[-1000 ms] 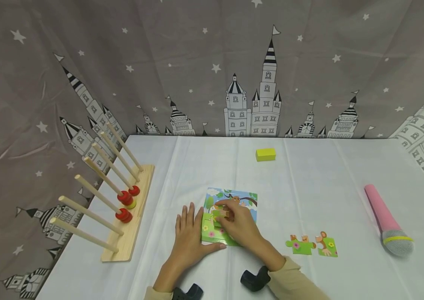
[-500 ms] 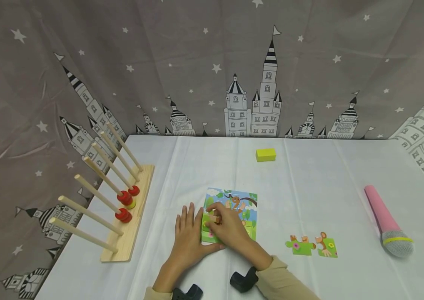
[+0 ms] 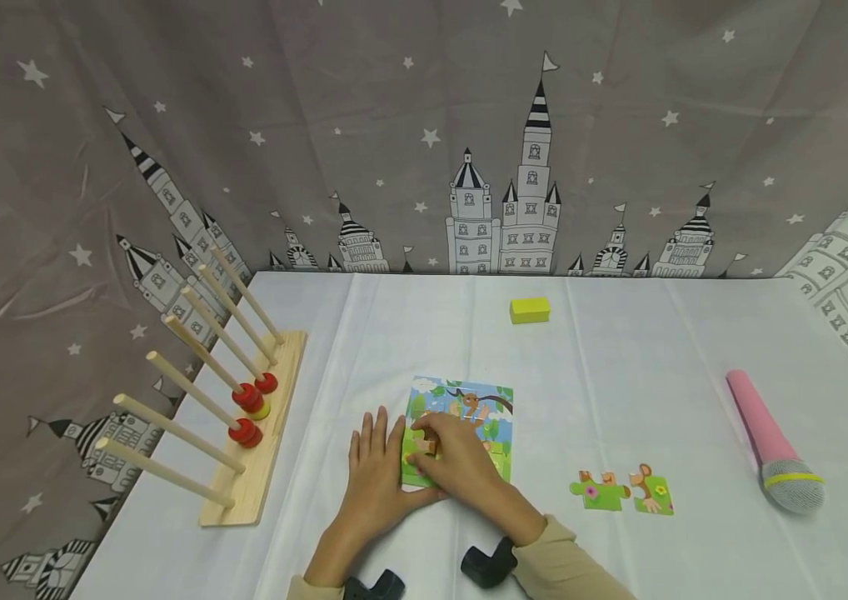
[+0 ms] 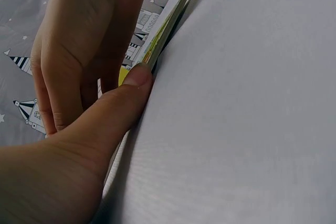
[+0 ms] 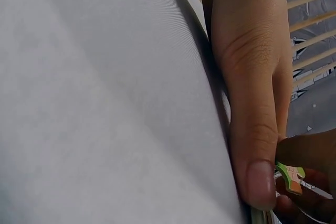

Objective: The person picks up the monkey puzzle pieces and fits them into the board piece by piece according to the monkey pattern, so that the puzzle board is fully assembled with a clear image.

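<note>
A small jigsaw piece, green and orange-brown, is pinched between the thumb and fingers of my right hand, at the left part of the puzzle board. The board carries a bird on a branch, sky and grass, and my hand covers much of its lower half. My left hand lies flat along the board's left edge with its fingers straight. Its thumb touches the board's near edge in the left wrist view. Two loose pieces, one with a pink flower and one with a monkey, lie to the right.
A wooden peg stand with red and yellow rings stands at the left. A yellow block sits at the back, and a pink toy microphone lies at the right. A castle-print grey curtain hangs behind the table.
My right hand has moved left over the board with its piece, uncovering the bird, and over the last half second it has barely shifted. The left hand stays in place.
</note>
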### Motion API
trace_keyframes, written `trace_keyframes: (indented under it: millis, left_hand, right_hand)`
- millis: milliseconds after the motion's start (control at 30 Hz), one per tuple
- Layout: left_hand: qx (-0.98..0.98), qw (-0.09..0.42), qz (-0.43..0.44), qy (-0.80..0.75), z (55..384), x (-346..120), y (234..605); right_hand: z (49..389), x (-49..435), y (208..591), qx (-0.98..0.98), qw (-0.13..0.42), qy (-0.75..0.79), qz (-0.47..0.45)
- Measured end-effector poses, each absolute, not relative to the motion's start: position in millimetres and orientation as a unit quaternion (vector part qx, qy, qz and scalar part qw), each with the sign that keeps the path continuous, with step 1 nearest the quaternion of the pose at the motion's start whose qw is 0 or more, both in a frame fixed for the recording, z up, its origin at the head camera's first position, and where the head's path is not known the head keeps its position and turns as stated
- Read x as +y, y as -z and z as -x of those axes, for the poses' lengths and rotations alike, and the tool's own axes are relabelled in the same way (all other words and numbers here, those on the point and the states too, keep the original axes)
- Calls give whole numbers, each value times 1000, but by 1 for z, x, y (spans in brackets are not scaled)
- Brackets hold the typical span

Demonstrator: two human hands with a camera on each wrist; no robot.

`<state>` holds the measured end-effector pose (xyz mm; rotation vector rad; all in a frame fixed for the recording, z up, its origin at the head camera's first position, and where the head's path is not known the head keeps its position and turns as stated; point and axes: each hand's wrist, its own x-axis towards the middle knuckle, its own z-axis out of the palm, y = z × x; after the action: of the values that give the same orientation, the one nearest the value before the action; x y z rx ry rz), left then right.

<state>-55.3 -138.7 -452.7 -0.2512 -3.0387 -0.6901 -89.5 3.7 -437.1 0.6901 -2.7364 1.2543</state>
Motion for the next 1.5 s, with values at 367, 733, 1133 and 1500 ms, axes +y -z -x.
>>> trace_keyframes:
  millis: [367,733,1133,1500]
  left_hand:
    - [-973,9,82,216,56,-139,454]
    - [-973,10,86,215,56,-139,455]
    - [-973,24,96,211,56,-140,456]
    - [-973,21,95,210,55,-140,455]
  right_hand:
    - [88,5,441,-908,88,-346,-221]
    - [81,7,448,-926,95,-276,-240]
    - [72,8,448,-937,72,-216,-266]
    - [68,10,445,-942,48,-176,-282]
